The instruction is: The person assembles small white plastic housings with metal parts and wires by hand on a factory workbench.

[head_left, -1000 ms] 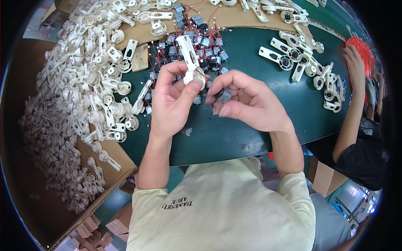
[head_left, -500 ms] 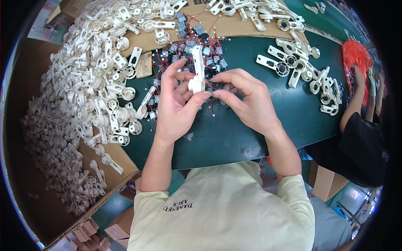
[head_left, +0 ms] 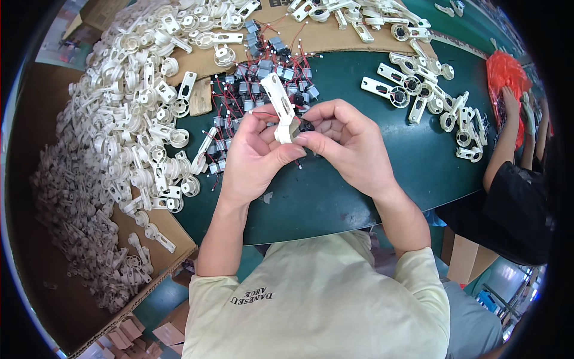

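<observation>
My left hand (head_left: 254,152) grips a cream plastic housing (head_left: 277,99) by its round end, its slotted handle pointing up and leaning left. In my right hand (head_left: 347,143), thumb and fingers close on a small motor (head_left: 305,125) with a black end, held against the side of the housing's round part. My fingers partly hide the motor and the spot where it meets the housing. A red wire runs by the left fingers. Beyond my hands lies a pile of small grey motors (head_left: 263,69) with red and black wires.
Many loose cream housings (head_left: 155,119) heap up at the left, spilling from a large cardboard box (head_left: 161,230). More housings, some with dark parts inside, lie on the green table (head_left: 335,197) at the right. A co-worker's arms (head_left: 508,131) reach beside a red plastic bag (head_left: 505,75).
The housing has tilted, its handle swinging to the left. My right hand has moved the motor slightly toward the housing's round end.
</observation>
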A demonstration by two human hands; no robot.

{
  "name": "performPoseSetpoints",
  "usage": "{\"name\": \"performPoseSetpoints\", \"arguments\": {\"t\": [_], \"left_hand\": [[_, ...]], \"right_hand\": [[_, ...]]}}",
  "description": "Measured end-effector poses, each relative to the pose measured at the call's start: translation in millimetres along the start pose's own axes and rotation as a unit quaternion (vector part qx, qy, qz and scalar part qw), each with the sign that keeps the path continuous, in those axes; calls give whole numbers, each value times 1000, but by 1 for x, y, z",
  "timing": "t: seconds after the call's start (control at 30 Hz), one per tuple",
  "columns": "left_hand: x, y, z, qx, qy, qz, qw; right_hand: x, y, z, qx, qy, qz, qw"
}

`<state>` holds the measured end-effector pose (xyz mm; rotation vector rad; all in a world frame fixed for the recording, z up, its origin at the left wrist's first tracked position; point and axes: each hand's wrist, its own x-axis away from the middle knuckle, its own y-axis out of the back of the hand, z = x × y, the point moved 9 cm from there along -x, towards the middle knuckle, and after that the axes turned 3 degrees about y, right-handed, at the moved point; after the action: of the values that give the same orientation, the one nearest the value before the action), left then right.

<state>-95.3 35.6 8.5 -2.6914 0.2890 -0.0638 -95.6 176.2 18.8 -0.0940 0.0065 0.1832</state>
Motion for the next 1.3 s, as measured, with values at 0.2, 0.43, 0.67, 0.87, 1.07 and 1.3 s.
{"name": "performPoseSetpoints", "arguments": {"t": [0.2, 0.43, 0.67, 0.87, 1.07, 1.3], "left_hand": [[2, -6, 7, 33, 33, 45, 998], [6, -1, -3, -39, -14, 51, 998], [7, -2, 0, -11, 30, 24, 999], [1, -1, -7, -27, -12, 23, 999], [5, 2, 2, -23, 28, 41, 998], [5, -6, 1, -37, 21, 50, 998]], "right_hand": [[2, -1, 5, -73, 57, -26, 995], [7, -4, 25, 96, 129, 2, 987], [9, -13, 42, 268, 219, 9, 938], [5, -10, 39, 203, 197, -2, 959], [4, -13, 36, 196, 221, 8, 955], [1, -10, 26, 169, 176, -8, 970]]}}
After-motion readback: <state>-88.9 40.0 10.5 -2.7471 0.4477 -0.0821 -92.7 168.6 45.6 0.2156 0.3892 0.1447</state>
